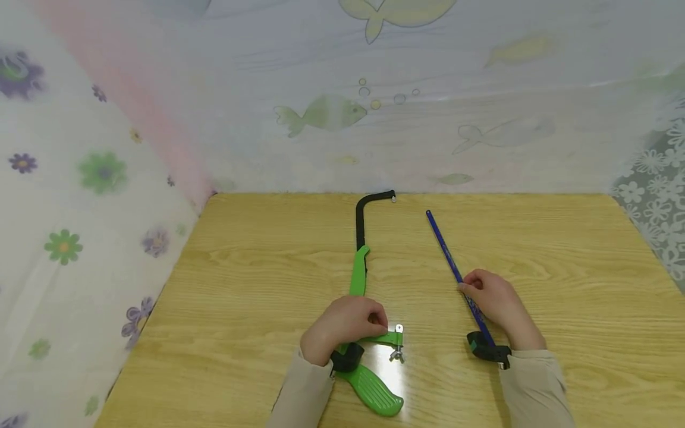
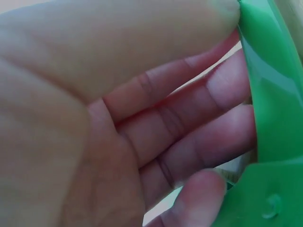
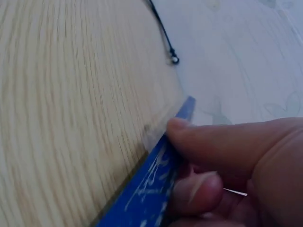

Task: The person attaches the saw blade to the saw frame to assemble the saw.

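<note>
A hacksaw frame lies on the table in the head view, with a green body (image 1: 357,278), a black front bar (image 1: 360,224) bent at the far end, and a ribbed green handle (image 1: 373,389). My left hand (image 1: 345,324) holds the frame above the handle; its thumb and fingertips meet the green frame (image 2: 273,85) in the left wrist view. A wing nut (image 1: 397,355) and metal blade tab (image 1: 399,328) sit on its short green arm. My right hand (image 1: 495,300) pinches a blue hacksaw blade (image 1: 443,245) between thumb and finger. Scratches mark the blade (image 3: 147,189) in the right wrist view.
The wood-grain table (image 1: 257,249) reaches back to a pale curtain (image 1: 241,137) printed with fish. A flowered sheet (image 1: 80,285) hangs along the left side. Black wrist mounts (image 1: 348,358) are strapped to both wrists, and the blade's near end passes by the right mount (image 1: 489,352).
</note>
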`<state>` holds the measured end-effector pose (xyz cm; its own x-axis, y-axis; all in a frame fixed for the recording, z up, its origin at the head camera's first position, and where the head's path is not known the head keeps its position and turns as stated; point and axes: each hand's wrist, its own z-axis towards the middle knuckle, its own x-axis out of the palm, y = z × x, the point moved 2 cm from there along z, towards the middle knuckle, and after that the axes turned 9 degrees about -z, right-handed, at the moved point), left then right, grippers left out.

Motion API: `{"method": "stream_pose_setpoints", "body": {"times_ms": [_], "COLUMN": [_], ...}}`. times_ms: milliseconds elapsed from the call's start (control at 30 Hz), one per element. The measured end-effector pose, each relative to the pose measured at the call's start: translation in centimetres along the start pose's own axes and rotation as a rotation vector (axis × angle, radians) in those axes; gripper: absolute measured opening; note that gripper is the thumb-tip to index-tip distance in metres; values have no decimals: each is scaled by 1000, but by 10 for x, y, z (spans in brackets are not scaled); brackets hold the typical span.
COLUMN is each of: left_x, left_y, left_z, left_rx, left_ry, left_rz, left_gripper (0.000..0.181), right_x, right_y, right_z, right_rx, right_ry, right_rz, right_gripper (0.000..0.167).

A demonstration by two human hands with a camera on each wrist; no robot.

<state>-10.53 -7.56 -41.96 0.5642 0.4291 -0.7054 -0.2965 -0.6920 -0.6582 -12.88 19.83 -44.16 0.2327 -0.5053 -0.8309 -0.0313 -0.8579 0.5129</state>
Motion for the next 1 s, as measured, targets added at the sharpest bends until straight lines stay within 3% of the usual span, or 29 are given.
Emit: {"method": "stream_pose_setpoints", "body": {"times_ms": [200, 500, 667, 1000], "left_x": [-1, 3, 2, 1], "left_y": [0, -3, 2, -2], "left_z": [0, 2, 1, 3], "left_rx": [-5, -14, -26, -21], "left_ry": [-4, -1, -6, 21], "left_rz": [-4, 1, -5, 1], "left_gripper": [7, 8, 10, 12], "right_x": [11, 28, 32, 34], "right_y": [7, 19, 24, 32], "right_z": [7, 19, 31, 44], "right_rx": [21, 38, 53, 99], "right_ry": [77, 70, 50, 21], "right_rz": [322, 579, 636, 612], "right_gripper": [33, 33, 33, 32]}}
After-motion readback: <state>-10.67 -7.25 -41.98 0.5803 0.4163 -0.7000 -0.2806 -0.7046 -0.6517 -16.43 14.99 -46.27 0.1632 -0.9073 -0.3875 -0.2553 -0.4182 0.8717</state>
